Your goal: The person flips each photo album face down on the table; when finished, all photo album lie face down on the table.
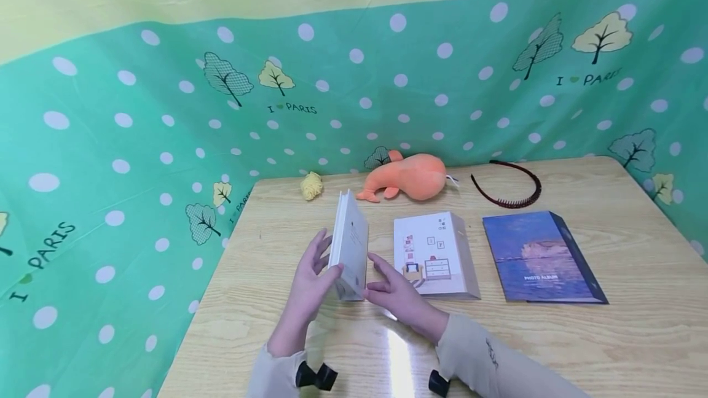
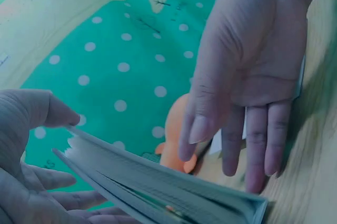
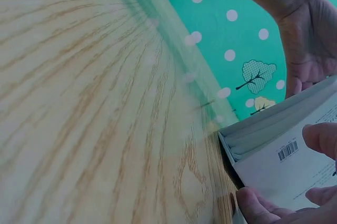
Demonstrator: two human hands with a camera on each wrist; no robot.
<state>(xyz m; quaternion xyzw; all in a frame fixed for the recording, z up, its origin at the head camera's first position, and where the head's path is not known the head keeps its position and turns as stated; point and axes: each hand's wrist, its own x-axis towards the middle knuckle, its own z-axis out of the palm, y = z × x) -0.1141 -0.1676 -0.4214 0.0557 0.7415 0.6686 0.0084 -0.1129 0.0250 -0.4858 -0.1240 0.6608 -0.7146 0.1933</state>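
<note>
A white book stands upright on its lower edge near the middle of the table, its printed face turned to the right. My left hand grips it from the left, the thumb on the near edge and the fingers behind. Its covers and thick pages spread slightly apart in the left wrist view. My right hand is at the lower right of the book, fingers fairly straight, fingertips at its bottom corner. In the right wrist view a barcode shows on the cover.
Right of the book lie a white book with a room drawing and a blue photo album. Behind are a yellow scrunched item, an orange plush toy and a dark red headband. A green dotted curtain hangs beyond the table.
</note>
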